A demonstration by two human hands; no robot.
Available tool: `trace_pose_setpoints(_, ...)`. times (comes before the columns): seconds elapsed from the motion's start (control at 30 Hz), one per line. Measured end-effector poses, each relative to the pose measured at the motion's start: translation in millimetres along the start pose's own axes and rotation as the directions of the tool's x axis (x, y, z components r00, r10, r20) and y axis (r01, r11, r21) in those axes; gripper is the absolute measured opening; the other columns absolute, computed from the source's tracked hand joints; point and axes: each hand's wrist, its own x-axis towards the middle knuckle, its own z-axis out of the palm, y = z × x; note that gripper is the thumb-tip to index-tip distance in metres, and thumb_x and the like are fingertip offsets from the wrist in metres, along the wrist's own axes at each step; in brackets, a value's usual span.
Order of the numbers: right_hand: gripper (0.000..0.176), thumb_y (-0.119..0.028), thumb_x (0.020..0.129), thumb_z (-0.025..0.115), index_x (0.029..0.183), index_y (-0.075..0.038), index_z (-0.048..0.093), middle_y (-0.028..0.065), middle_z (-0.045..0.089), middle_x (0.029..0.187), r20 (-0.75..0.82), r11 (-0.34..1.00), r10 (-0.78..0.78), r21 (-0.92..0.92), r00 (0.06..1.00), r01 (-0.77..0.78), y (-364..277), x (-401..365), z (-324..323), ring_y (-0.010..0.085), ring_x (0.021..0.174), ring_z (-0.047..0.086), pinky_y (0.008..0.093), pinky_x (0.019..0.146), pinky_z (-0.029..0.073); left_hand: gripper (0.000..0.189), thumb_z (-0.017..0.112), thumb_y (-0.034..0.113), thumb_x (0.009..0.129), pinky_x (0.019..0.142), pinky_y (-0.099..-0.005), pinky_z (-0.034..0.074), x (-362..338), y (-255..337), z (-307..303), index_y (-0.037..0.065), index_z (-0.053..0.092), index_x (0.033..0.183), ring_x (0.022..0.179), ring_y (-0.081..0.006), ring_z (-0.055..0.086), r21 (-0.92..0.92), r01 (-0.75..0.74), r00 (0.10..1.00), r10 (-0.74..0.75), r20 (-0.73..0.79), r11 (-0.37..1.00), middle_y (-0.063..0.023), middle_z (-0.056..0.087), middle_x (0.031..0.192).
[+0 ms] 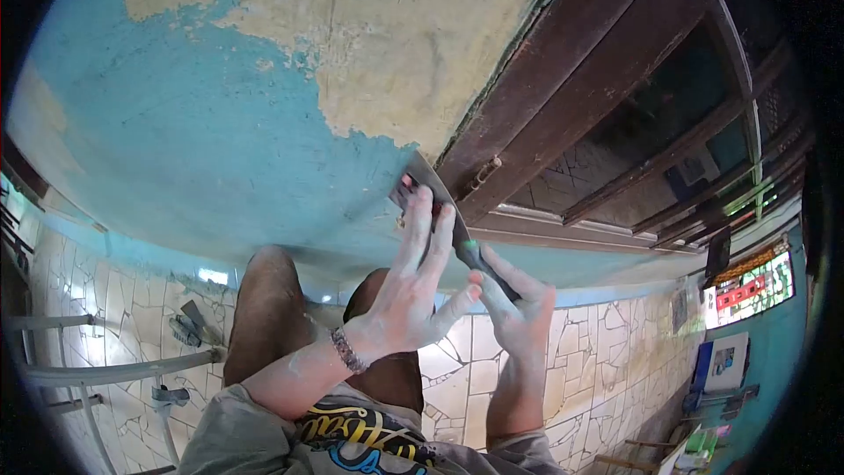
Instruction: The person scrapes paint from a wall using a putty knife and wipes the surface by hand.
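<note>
A flat metal scraper lies against the blue painted wall, its tip near the edge of the bare beige patch and beside the wooden window frame. My right hand is wrapped round its dark handle. With its fingers stretched out, my left hand presses two fingertips on the blade. Whitish dust covers both hands, and a beaded bracelet is on the left wrist.
The brown window frame with a small metal latch is at the upper right. Metal rails stand at the lower left, near a tool on the tiled floor. My knees are close to the wall.
</note>
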Motion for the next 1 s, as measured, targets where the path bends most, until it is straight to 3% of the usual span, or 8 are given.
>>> trace_pose_setpoints(0.07,0.032,-0.001,0.079,0.066,0.111,0.003,0.064,0.0154,0.07,0.092,0.01,1.0,-0.004,-0.02,1.0,0.004,-12,8,6,0.0124,0.077,0.067,0.0239,0.068,0.051,0.083,0.055,0.039,0.089,0.11,-0.0549,0.013,3,-5,4,-0.012,0.016,0.141,0.135,-0.0542,0.004,-0.009,-0.027,0.992,0.026,-0.121,1.0,-0.0355,0.003,0.147)
trace_pose_setpoints(0.2,0.032,0.001,0.079,0.066,0.111,0.004,0.064,0.0161,0.07,0.09,-0.046,0.996,0.065,0.071,0.997,-0.061,-8,-5,-4,0.0123,0.078,0.067,0.0239,0.067,0.051,0.083,0.054,0.04,0.09,0.111,-0.0533,0.012,5,2,-8,-0.011,0.015,0.141,0.136,-0.0523,0.005,-0.004,-0.053,0.997,0.053,0.048,0.999,-0.0362,0.003,0.147)
trace_pose_setpoints(0.33,0.033,0.004,0.081,0.064,0.114,0.005,0.062,0.0152,0.069,0.095,-0.015,1.0,0.025,-0.005,1.0,-0.025,-14,-3,-3,0.0124,0.085,0.064,0.0239,0.077,0.05,0.08,0.054,0.04,0.09,0.111,-0.0538,0.011,8,-3,4,-0.008,0.017,0.142,0.138,-0.0491,0.005,-0.032,-0.099,0.993,0.097,-0.069,0.995,-0.0356,0.004,0.147)
trace_pose_setpoints(0.53,0.031,0.001,0.08,0.066,0.11,0.002,0.065,0.0151,0.071,0.091,-0.037,0.995,0.1,0.023,0.994,-0.099,-13,-2,-3,0.0127,0.08,0.067,0.0242,0.072,0.051,0.079,0.049,0.04,0.093,0.112,-0.0523,0.004,6,-4,0,-0.011,0.014,0.141,0.139,-0.047,-0.004,-0.104,-0.069,0.997,0.07,0.014,0.992,-0.0348,-0.002,0.148)
trace_pose_setpoints(0.63,0.031,-0.002,0.08,0.067,0.11,0.002,0.065,0.0151,0.07,0.092,-0.012,0.999,-0.023,-0.035,1.0,0.023,-5,-9,-5,0.0128,0.081,0.067,0.0245,0.073,0.051,0.079,0.047,0.042,0.093,0.112,-0.0517,0.004,2,2,8,-0.013,0.014,0.14,0.139,-0.046,-0.004,-0.103,-0.063,0.998,0.062,-0.013,0.993,-0.0353,-0.002,0.148)
trace_pose_setpoints(0.77,0.03,-0.003,0.08,0.066,0.11,0.001,0.065,0.0152,0.07,0.093,-0.043,0.992,0.127,0.019,0.991,-0.126,-16,0,-2,0.0147,0.082,0.068,0.0257,0.074,0.052,0.08,0.048,0.042,0.093,0.112,-0.0506,0.005,6,0,3,-0.012,0.013,0.141,0.139,-0.0454,-0.004,-0.098,-0.066,0.998,0.067,0.005,0.993,-0.0349,-0.002,0.148)
trace_pose_setpoints(0.87,0.031,-0.003,0.08,0.067,0.111,0.001,0.065,0.0162,0.07,0.094,-0.01,0.999,-0.023,-0.045,1.0,0.023,-11,-9,-3,0.0155,0.083,0.068,0.026,0.074,0.052,0.081,0.048,0.043,0.093,0.112,-0.0496,0.005,1,2,6,-0.012,0.013,0.141,0.139,-0.0449,-0.003,-0.085,-0.07,0.997,0.069,-0.018,0.994,-0.0348,-0.001,0.148)
trace_pose_setpoints(1.0,0.033,-0.008,0.08,0.068,0.112,-0.002,0.065,0.0163,0.069,0.097,-0.018,0.998,-0.011,-0.056,1.0,0.01,-10,3,0,0.0139,0.083,0.068,0.0256,0.074,0.052,0.084,0.055,0.042,0.089,0.111,-0.0527,0.007,6,3,2,-0.013,0.015,0.139,0.139,-0.0473,0.0,-0.097,-0.082,0.995,0.076,-0.064,0.992,-0.0378,0.002,0.146)
